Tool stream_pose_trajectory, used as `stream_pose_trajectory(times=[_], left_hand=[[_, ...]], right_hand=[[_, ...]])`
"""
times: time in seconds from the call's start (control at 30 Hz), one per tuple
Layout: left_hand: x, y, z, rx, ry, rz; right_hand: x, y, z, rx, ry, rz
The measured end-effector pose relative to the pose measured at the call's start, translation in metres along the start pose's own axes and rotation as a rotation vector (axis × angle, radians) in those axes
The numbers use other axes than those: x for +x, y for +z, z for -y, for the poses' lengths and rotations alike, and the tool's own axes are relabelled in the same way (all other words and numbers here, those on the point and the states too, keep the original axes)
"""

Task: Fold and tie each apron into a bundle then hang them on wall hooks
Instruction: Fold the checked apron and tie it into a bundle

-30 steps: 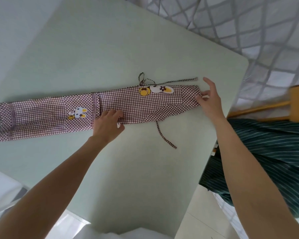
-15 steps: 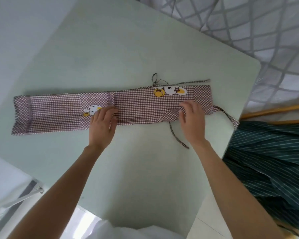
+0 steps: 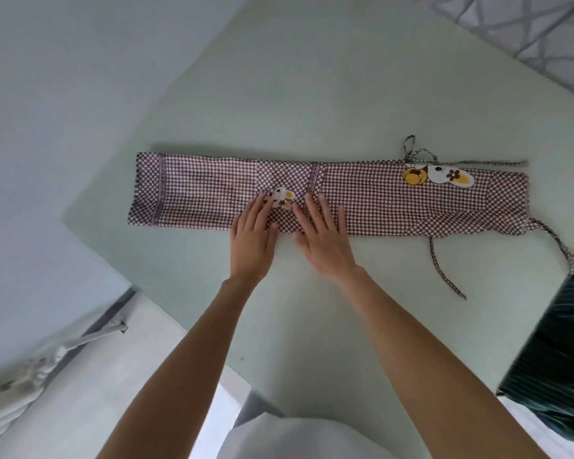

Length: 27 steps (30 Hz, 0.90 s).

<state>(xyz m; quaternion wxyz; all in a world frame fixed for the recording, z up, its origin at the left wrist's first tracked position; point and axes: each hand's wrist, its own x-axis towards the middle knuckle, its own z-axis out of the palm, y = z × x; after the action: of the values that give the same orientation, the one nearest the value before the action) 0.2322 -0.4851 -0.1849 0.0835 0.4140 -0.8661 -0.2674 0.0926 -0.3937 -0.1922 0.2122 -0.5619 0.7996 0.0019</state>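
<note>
Fingers of both hands press flat on the folded apron (image 3: 378, 200).

Soft, even daylight is filling the scene, casting only faint shadows under the forearms on the pale green worktop (image 3: 312, 94). Wide-angle distortion is bending the edges, and the right and lower margins are smearing with blur.

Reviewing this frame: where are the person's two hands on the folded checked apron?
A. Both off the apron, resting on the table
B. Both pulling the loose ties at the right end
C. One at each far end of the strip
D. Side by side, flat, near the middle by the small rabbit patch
D: the left hand and right hand lie flat, fingers straight, together on the apron beside the small rabbit patch.
</note>
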Motion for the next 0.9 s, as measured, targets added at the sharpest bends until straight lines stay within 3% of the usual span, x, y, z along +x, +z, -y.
stream_pose_trajectory(times=[0.1, 0.23, 0.33, 0.53, 0.7, 0.83, 0.9], left_hand=[[-0.009, -0.031, 0.038, -0.058, -0.116, -0.21], [-0.017, -0.078, 0.096, -0.021, -0.438, -0.37], [-0.011, -0.106, 0.121, -0.014, -0.641, -0.319], [0.016, -0.134, 0.132, -0.163, -0.849, -0.128], [0.018, -0.137, 0.134, -0.44, -0.938, -0.259], [0.012, -0.135, 0.145, -0.535, -0.983, -0.332], [0.012, -0.137, 0.146, -0.694, -1.03, -0.358]], right_hand=[[0.0, 0.004, -0.002, -0.045, 0.002, 0.017], [0.0, 0.0, 0.013, -0.008, 0.092, -0.113], [0.011, -0.009, 0.03, -0.06, 0.115, -0.209], [0.017, -0.01, 0.037, -0.013, 0.114, -0.122], [0.019, -0.012, 0.036, 0.205, 0.159, -0.026], [0.019, -0.01, 0.034, 0.24, 0.153, -0.015], [0.018, -0.008, 0.032, 0.231, 0.15, -0.016]])
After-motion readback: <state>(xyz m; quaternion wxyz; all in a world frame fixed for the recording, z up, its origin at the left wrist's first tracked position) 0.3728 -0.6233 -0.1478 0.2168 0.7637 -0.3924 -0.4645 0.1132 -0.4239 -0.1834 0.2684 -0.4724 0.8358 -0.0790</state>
